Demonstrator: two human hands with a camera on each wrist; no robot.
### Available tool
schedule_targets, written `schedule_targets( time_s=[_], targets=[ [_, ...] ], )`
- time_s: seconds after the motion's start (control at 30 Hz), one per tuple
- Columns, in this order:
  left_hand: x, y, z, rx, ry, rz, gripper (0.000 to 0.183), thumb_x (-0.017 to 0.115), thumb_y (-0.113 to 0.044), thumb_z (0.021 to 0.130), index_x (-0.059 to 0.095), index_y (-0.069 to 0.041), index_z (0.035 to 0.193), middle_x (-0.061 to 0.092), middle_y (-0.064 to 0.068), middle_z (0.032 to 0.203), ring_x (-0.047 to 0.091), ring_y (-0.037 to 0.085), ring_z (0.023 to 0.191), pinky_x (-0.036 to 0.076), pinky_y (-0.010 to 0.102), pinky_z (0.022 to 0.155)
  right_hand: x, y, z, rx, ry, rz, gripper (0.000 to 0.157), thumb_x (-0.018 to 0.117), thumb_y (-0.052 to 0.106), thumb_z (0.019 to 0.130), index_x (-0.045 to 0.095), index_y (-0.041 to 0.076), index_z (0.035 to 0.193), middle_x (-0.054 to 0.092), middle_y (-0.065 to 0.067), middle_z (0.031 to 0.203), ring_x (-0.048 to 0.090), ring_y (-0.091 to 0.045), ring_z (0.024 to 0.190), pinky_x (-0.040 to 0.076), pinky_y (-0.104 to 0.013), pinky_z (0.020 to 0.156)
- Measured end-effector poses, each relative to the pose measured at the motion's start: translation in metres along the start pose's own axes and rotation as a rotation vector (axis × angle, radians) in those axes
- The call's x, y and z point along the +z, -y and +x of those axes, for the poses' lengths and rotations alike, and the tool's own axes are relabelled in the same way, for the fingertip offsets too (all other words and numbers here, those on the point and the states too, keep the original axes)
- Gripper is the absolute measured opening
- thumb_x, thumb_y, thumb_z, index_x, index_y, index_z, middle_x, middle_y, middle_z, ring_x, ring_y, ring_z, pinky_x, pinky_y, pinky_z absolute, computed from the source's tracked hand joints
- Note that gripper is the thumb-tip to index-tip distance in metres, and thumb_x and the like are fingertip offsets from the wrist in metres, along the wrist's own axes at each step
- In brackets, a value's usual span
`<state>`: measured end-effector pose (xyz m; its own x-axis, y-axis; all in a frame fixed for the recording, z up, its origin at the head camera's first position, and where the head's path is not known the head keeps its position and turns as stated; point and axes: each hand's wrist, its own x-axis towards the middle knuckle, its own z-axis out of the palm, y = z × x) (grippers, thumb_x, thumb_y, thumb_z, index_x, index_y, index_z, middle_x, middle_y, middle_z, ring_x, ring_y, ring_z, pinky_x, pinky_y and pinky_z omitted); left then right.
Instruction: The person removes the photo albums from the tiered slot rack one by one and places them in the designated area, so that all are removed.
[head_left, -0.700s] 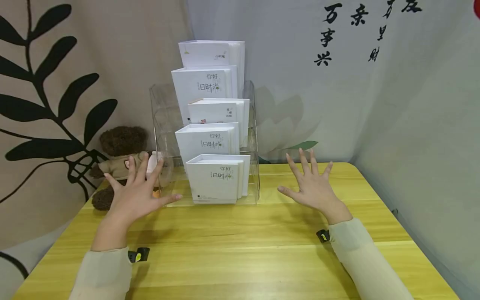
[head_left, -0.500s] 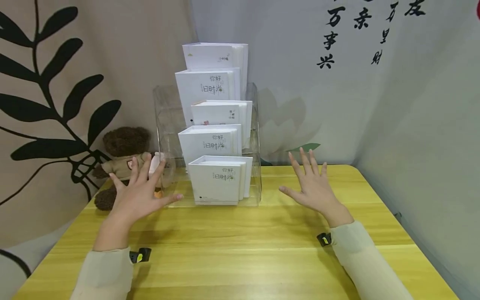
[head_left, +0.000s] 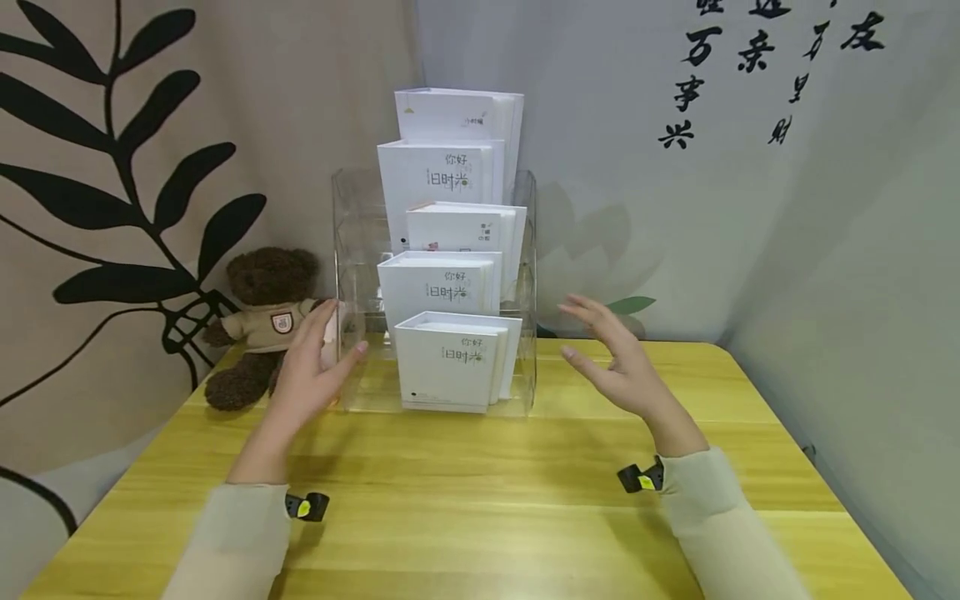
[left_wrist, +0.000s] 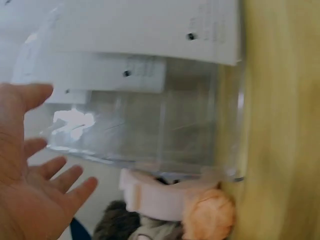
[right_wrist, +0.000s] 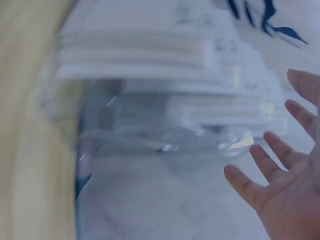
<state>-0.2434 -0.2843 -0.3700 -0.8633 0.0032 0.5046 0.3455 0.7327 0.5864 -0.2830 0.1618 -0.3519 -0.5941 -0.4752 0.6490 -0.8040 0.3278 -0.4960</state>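
Worktop (head_left: pixel 480 525): lower frame.
Rack (head_left: pixel 358 200): centre, upright; clear, probably stiff, slick, brittle; loaded, likely heavy. Grip low on both sides; hold level.
Books (head_left: pixel 442 279): white, in stepped tiers; may slide if tilted.
Bear (head_left: pixel 262 327): centre left, soft.
Left hand (head_left: pixel 309 375): released, beside rack; contact unclear.
Right hand (head_left: pixel 621 367): released, apart from rack.
Pink item (left_wrist: pixel 155 200), orange ball (left_wrist: pixel 210 215): obstruct rack's left side.

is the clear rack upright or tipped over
Upright: in the head view the clear rack stands on the table, and the white book-like items rise inside it, one tier above another.
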Motion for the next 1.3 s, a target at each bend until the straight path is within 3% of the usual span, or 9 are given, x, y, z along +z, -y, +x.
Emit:
schedule_targets(
  time_s=[0.2, 0.3, 0.43, 0.6, 0.73, 0.87, 1.0, 1.13, 1.3],
  targets=[
    [0.018, 0.004, 0.002, -0.023, -0.094, -0.109, 0.078, 0.067, -0.027, 0.099, 0.023, -0.011, 0.161, 0.035, 0.018, 0.157, 0.046, 0.042, 0.133, 0.046, 0.057, 0.1, 0.017, 0.041, 0.038, -0.072, -0.057, 0.136, 0.049, 0.064, -0.009, 0.094, 0.052, -0.002, 0.141, 0.051, -0.02, 0.144, 0.048, -0.036, 0.133, 0.043, -0.055, 0.105],
    [0.028, 0.005, 0.001, -0.025, -0.125, -0.112, 0.074, 0.066, -0.023, 0.099, 0.027, -0.007, 0.159, 0.039, 0.019, 0.154, 0.048, 0.043, 0.13, 0.047, 0.057, 0.1, 0.032, 0.046, 0.05, -0.089, -0.046, 0.158, 0.041, 0.065, -0.005, 0.094, 0.057, -0.004, 0.135, 0.055, -0.023, 0.138, 0.051, -0.036, 0.13, 0.045, -0.057, 0.101],
    [0.043, 0.009, -0.004, -0.047, -0.208, -0.071, 0.064, 0.061, -0.005, 0.097, 0.035, -0.004, 0.155, 0.046, 0.024, 0.144, 0.053, 0.043, 0.121, 0.049, 0.056, 0.096, 0.063, 0.03, 0.057, -0.082, -0.034, 0.181, 0.034, 0.071, -0.001, 0.091, 0.064, -0.001, 0.125, 0.059, -0.02, 0.133, 0.052, -0.03, 0.13, 0.043, -0.051, 0.105],
    [0.059, 0.02, -0.011, -0.087, -0.28, 0.004, 0.056, 0.05, 0.008, 0.095, 0.043, 0.0, 0.151, 0.055, 0.025, 0.131, 0.059, 0.042, 0.111, 0.05, 0.055, 0.091, 0.085, 0.018, 0.055, -0.057, -0.094, 0.264, 0.027, 0.077, -0.01, 0.083, 0.07, -0.006, 0.108, 0.054, -0.029, 0.132, 0.047, -0.043, 0.129, 0.043, -0.041, 0.106],
    [0.062, 0.029, -0.015, -0.082, -0.307, 0.02, 0.049, 0.054, 0.006, 0.097, 0.05, 0.001, 0.146, 0.06, 0.022, 0.123, 0.061, 0.039, 0.106, 0.053, 0.052, 0.087, 0.098, -0.007, 0.047, 0.094, -0.008, 0.478, 0.038, 0.075, -0.011, 0.085, 0.068, -0.001, 0.12, 0.059, -0.024, 0.133, 0.053, -0.036, 0.128, 0.052, -0.032, 0.095],
    [0.066, 0.039, -0.022, -0.096, -0.343, 0.018, 0.04, 0.06, -0.002, 0.099, 0.059, 0.0, 0.139, 0.068, 0.02, 0.114, 0.066, 0.035, 0.099, 0.057, 0.048, 0.08, 0.112, -0.028, 0.039, 0.215, 0.066, 0.599, 0.053, 0.073, -0.007, 0.088, 0.061, 0.01, 0.137, 0.068, -0.014, 0.126, 0.067, -0.028, 0.112, 0.058, -0.037, 0.085],
    [0.07, 0.05, -0.027, -0.134, -0.39, 0.001, 0.036, 0.064, -0.015, 0.1, 0.066, -0.01, 0.135, 0.074, 0.015, 0.109, 0.071, 0.028, 0.093, 0.056, 0.031, 0.074, 0.121, -0.035, 0.039, 0.179, 0.029, 0.562, 0.054, 0.075, -0.002, 0.089, 0.06, 0.015, 0.138, 0.068, -0.01, 0.127, 0.07, -0.027, 0.105, 0.059, -0.04, 0.082],
    [0.072, 0.058, -0.028, -0.151, -0.434, -0.021, 0.034, 0.066, -0.024, 0.099, 0.069, -0.019, 0.133, 0.076, 0.009, 0.107, 0.071, 0.02, 0.089, 0.043, 0.008, 0.07, 0.127, -0.034, 0.042, 0.122, -0.056, 0.468, 0.05, 0.077, -0.004, 0.086, 0.066, 0.013, 0.132, 0.07, -0.008, 0.124, 0.068, -0.021, 0.11, 0.056, -0.036, 0.089],
    [0.072, 0.063, -0.031, -0.172, -0.504, -0.059, 0.028, 0.074, -0.023, 0.094, 0.076, -0.018, 0.122, 0.077, 0.006, 0.101, 0.066, -0.003, 0.085, 0.041, 0.001, 0.069, 0.129, -0.011, 0.053, -0.184, -0.059, 0.299, 0.044, 0.08, -0.012, 0.078, 0.071, 0.003, 0.118, 0.072, -0.013, 0.118, 0.07, -0.019, 0.104, 0.057, -0.031, 0.085]
  ],
)
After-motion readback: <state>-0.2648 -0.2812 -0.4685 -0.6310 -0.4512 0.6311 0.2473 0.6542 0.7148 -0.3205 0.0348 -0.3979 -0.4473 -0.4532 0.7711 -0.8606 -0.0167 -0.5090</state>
